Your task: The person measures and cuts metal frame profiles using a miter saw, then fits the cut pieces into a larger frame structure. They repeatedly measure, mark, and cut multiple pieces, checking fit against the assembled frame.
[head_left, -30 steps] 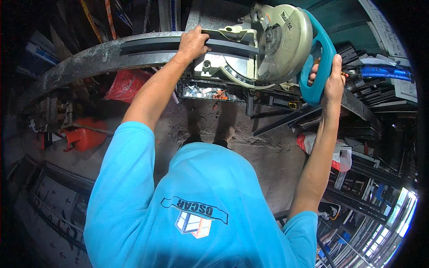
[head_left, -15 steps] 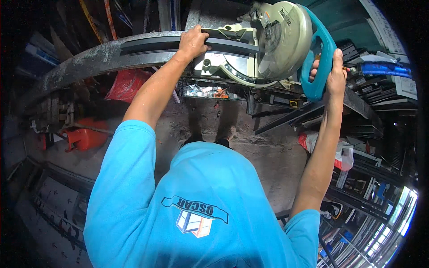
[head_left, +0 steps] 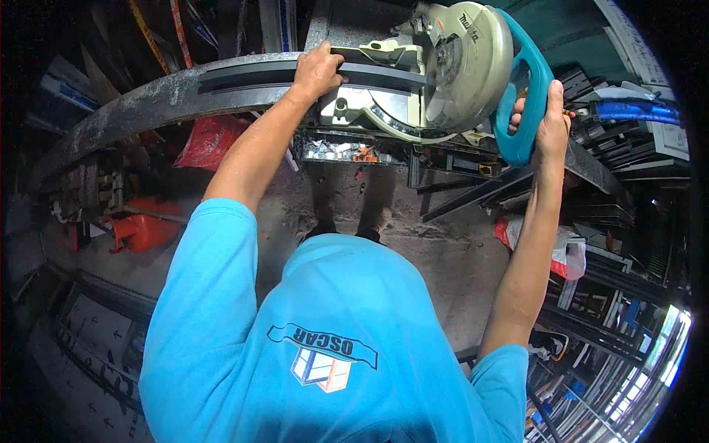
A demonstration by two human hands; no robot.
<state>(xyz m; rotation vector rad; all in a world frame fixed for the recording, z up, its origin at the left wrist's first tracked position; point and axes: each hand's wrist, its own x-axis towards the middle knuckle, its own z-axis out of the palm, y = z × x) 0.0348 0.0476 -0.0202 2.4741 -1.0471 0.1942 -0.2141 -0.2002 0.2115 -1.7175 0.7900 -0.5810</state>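
My left hand (head_left: 319, 71) is closed over a long dark metal profile (head_left: 255, 75), pressing it against the pale fence (head_left: 384, 50) of a mitre saw. The profile's right end reaches under the saw head, beside the cream blade guard (head_left: 480, 70). My right hand (head_left: 550, 129) is wrapped around the saw's teal loop handle (head_left: 545, 77), with the thumb lying along its outer side. Most of the blade is hidden behind the guard, so I cannot tell whether it touches the profile. Below the profile shows the saw's light metal base (head_left: 391, 107).
A curved-looking bench (head_left: 140, 100) carries the profile's left part. Under it lie a red bag (head_left: 210, 140) and an orange-red container (head_left: 148, 225). Dark metal bars (head_left: 480, 196) and a red-and-white bag (head_left: 567, 255) are at the right. Metal lengths crowd the lower right.
My right hand and the saw's handle have shifted very slightly to the left. My left hand and the profile hold the same place.
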